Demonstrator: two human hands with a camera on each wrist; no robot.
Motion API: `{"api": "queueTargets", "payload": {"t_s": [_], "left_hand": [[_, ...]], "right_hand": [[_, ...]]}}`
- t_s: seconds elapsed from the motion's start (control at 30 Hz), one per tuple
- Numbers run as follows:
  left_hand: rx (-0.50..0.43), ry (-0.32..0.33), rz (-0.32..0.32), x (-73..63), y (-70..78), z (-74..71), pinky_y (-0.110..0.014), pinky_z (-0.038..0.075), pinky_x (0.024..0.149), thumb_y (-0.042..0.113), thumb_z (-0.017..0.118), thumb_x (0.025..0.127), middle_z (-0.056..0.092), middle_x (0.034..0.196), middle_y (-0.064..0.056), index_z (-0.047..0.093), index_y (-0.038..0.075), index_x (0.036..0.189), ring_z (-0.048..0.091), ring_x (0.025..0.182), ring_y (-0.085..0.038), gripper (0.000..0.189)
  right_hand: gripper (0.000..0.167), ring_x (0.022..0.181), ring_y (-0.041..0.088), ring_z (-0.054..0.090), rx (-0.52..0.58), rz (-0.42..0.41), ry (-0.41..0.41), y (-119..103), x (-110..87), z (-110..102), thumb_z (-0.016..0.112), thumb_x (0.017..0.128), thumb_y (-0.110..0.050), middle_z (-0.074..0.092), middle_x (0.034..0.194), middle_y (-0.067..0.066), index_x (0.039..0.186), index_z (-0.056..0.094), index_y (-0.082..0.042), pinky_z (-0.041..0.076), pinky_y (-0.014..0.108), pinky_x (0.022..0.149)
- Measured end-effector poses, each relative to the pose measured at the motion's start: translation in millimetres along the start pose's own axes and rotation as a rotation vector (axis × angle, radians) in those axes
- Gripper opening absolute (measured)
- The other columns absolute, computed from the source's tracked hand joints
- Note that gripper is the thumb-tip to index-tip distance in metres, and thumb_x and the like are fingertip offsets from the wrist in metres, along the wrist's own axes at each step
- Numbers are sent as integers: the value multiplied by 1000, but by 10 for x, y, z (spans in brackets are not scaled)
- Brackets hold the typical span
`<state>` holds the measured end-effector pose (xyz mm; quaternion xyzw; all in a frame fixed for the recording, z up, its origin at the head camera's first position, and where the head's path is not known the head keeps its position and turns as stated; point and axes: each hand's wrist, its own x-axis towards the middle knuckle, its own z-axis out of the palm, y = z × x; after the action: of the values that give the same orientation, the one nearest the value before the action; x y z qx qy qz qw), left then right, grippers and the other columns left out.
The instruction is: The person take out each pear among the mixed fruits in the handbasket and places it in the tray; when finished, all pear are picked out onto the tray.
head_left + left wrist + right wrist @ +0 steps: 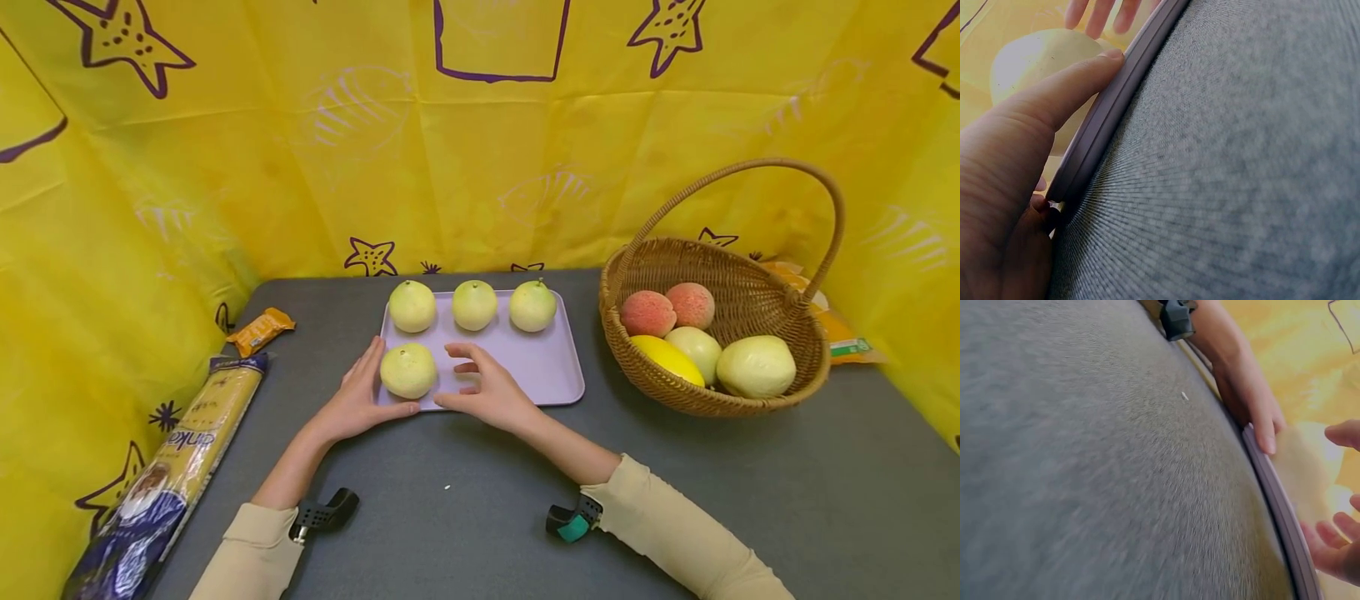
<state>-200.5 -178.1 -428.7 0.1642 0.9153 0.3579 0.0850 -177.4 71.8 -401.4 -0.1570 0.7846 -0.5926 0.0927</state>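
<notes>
One fruit [408,372] beside left hand [362,393]; bare tray [546,371] at front-right corner

The only lettering I can half make out from here is on the long yellow-and-blue plastic packet [167,479]: dark letters, "nk" among them, the rest of the word unclear to me. On the small orange wrapper [261,332] and the orange bag [842,335], any print is too small to read.
</notes>
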Motion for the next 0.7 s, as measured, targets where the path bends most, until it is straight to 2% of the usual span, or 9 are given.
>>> {"api": "queueTargets", "payload": {"t_s": [0.37, 0.7], "left_hand": [[4, 4, 6, 9, -8, -6, -63, 2, 111, 49, 80, 76, -2, 161, -22, 2, -1, 155, 0, 146, -42, 122], [1, 4, 14, 10, -25, 10, -63, 2, 111, 50, 80, 76, -1, 161, -21, 3, -2, 155, 0, 146, -41, 122]], "right_hand": [[67, 125, 32, 50, 17, -14, -22, 29, -252, -272, 79, 82, -13, 46, 144, 14, 140, 46, -6, 47, 44, 96], [62, 124, 37, 50, -43, -65, -38, -117, -497, -581, 78, 83, -12, 48, 141, 13, 138, 50, -9, 45, 48, 97]]}}
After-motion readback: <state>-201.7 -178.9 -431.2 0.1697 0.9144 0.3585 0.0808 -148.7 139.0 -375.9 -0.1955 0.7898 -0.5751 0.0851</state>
